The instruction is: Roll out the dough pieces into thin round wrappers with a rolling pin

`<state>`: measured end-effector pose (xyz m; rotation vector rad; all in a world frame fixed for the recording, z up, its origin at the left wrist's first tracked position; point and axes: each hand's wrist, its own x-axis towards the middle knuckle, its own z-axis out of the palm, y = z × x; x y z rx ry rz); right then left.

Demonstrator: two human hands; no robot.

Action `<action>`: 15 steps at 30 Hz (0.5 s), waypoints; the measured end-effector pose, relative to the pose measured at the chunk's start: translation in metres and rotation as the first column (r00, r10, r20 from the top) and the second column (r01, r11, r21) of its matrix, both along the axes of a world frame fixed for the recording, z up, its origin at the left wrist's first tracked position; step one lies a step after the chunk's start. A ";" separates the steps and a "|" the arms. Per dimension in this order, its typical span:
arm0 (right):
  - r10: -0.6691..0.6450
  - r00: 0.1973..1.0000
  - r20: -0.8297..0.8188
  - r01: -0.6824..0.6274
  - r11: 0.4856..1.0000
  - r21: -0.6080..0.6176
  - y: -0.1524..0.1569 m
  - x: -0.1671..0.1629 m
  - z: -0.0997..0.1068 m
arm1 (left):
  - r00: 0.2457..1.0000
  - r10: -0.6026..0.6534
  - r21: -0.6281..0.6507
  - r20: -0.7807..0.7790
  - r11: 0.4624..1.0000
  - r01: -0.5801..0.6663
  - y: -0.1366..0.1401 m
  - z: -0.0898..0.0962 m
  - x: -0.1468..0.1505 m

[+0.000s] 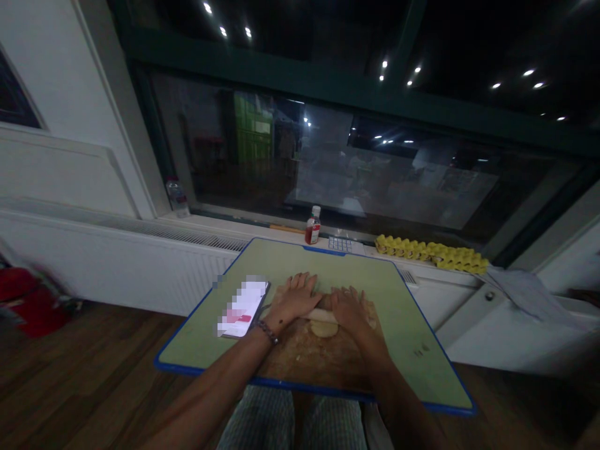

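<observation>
A light rolling pin (319, 315) lies crosswise over a flattened round of pale dough (324, 329). Both rest on a floury wooden board (312, 362). My left hand (296, 301) is laid over the pin's left end, palm down, its fingers stretched forward and apart. Over the right end is my right hand (347, 306), also flat, with fingers extended. The pin's ends are hidden beneath my palms, and part of the dough is covered by the pin. A lit phone (246, 309) lies left of my left hand, its screen partly blurred.
The green table (412, 325) has a blue edge and stands over my knees. Beyond it, on the sill, are a small red-labelled bottle (312, 226), a yellow egg tray (431, 253) and a clear plastic bottle (177, 197). A red bucket (35, 303) stands on the floor, left.
</observation>
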<state>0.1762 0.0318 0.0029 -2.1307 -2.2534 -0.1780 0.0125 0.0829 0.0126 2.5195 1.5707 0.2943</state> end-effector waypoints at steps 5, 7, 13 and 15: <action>-0.032 0.999 0.002 0.032 0.999 -0.036 -0.013 -0.008 0.006 | 0.998 0.066 0.042 0.018 0.997 -0.067 0.010 -0.003 0.010; -0.061 0.998 0.001 0.061 0.998 -0.006 -0.017 -0.011 0.009 | 0.999 0.041 0.050 0.008 0.998 -0.042 0.008 -0.005 0.009; -0.100 0.994 -0.052 0.103 0.993 0.062 -0.032 -0.021 0.013 | 0.994 -0.099 0.148 -0.036 0.984 0.103 -0.012 -0.008 -0.003; -0.098 0.993 -0.069 0.105 0.990 0.092 -0.038 -0.023 0.012 | 0.990 -0.132 0.172 -0.048 0.975 0.138 -0.022 -0.006 -0.008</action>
